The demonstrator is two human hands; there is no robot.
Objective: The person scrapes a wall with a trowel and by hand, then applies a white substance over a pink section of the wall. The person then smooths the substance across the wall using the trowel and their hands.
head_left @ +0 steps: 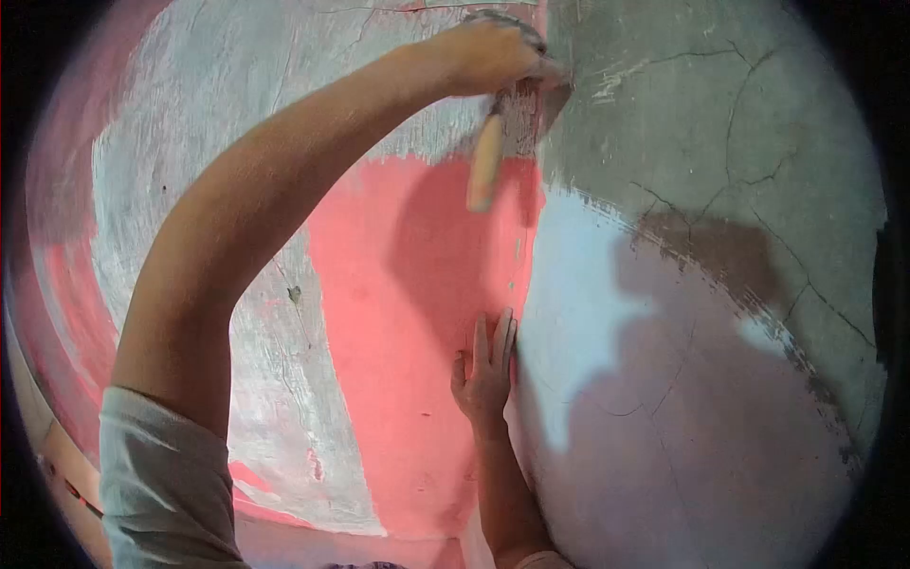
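Note:
My left hand (498, 59) is raised at the top centre, closed around a scraper-like tool near the wall corner. The tool's light wooden handle (485, 166) hangs below the hand, slightly blurred; the fingers hide most of its metal part. Lower down, my right hand (488, 375) lies flat on the pink wall (379, 284) beside the corner, fingers stretched upward and thumb out to the left. Whitish, streaked wall surface (275, 379) shows around the pink area, including directly under the left hand.
Right of the corner is a grey wall (796, 123) with cracks, bordering a pale blue painted area (569, 284). Shadows of the arm and body fall on both walls. At the far lower left, a blurred object with reddish marks (74, 493) is partly visible.

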